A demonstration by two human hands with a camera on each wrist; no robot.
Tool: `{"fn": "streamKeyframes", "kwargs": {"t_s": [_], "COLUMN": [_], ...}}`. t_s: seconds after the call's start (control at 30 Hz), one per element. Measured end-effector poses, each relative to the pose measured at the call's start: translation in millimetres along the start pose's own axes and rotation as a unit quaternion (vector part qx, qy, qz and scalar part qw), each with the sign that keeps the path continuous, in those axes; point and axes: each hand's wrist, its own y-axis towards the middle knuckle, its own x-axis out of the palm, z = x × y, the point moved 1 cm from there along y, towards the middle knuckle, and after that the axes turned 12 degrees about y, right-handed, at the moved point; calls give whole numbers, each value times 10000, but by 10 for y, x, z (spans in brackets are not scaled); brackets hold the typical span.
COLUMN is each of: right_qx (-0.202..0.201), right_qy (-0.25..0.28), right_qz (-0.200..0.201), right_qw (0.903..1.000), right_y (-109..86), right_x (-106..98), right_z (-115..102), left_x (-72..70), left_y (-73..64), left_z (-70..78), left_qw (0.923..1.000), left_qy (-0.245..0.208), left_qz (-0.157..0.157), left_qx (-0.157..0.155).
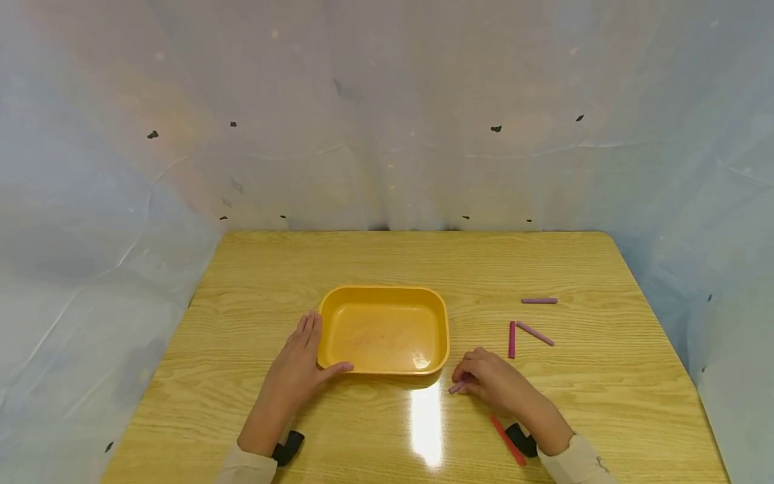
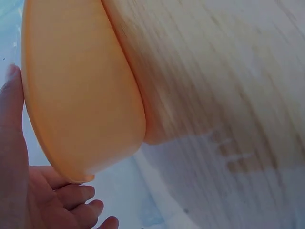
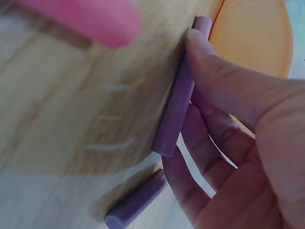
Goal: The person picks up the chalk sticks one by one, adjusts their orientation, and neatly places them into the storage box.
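Nearest to me in the head view, a red stick (image 1: pixel 505 439) slants on the table (image 1: pixel 242 302) beside the right wrist, partly overlapped by a black wrist mount (image 1: pixel 521 442). A little farther out, the right hand (image 1: pixel 488 378) holds a purple stick (image 1: pixel 456 388), its thumb and fingertips closed in a pinch; the right wrist view shows me the thumb pressed near one end and the fingers behind. That stick pokes out to the left of the fingers, its long axis running on a shallow slant, and the relation I watch is this: the near right corner of the yellow tray (image 1: pixel 387 372) sits just beyond it and to its left, apart from it. Whether the stick touches the tabletop, I cannot tell. The left hand (image 1: pixel 295 363), well away from the stick, touches the tray's near left corner, fingers extended along the outer wall, thumb spread wide of them over the near rim. Beyond the right hand I see a magenta stick (image 1: pixel 511 339) pointing away from me, a slanted purple stick (image 1: pixel 535 333) close beside it, and, farthest, a crosswise purple stick (image 1: pixel 539 300).
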Motion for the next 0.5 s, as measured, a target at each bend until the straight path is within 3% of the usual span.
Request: {"fn": "streamKeyframes", "kwargs": {"t_s": [0.17,0.5], "right_qx": [149,454], "right_qy": [118,422], "right_qz": [-172,-687], "right_qw": [9997,9957], "right_y": [1,-3], "right_x": [-16,-62], "right_z": [-15,-32], "left_x": [-22,-114], "left_y": [9,18], "left_z": [6,42], "left_qw": [9998,9995], "left_qy": [-28,86], "left_qz": [-203,-278], "left_qx": [-35,112]}}
